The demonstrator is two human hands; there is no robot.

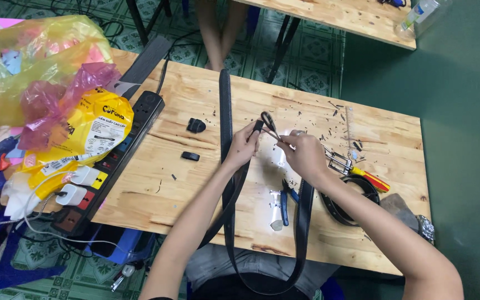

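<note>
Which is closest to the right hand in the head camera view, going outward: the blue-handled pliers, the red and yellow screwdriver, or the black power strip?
From the right hand:
1. Blue-handled pliers, just below it on the table.
2. Red and yellow screwdriver, off to its right, slightly farther.
3. Black power strip, far across on the table's left edge.

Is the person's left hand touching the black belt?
Touching. The head view shows the left hand pinching the black belt near its end, fingers closed around the strap, while the right hand holds a small tool beside it.

A yellow packet (93,130) (white label patch) lies beside translucent yellow and pink bags (34,66).
</note>
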